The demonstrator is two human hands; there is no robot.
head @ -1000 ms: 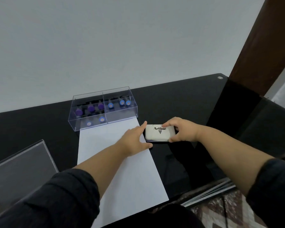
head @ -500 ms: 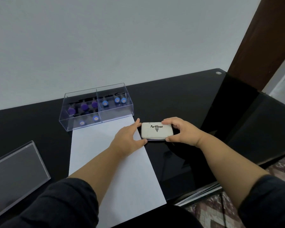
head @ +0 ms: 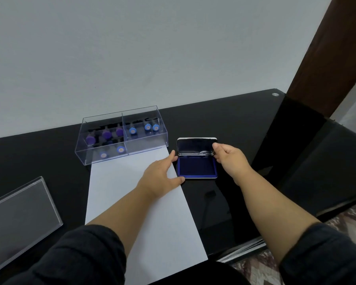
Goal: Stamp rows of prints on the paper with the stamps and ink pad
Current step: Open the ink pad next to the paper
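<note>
The ink pad lies on the black table just right of the white paper, its lid tilted up and the dark blue pad exposed. My right hand pinches the lid's right edge. My left hand rests on the paper's right edge, thumb and forefinger holding the pad's base at its left side. A clear two-compartment box at the paper's far end holds several purple stamps on the left and blue ones on the right. The paper is blank.
A clear flat lid lies at the near left of the glass table. The table's right edge and near edge are close by, with a patterned floor beyond. A dark wooden post stands at the far right.
The ink pad's lid, closed with its label up in the earlier frames, now stands raised by my right hand. My left hand stays at the pad's left side.
</note>
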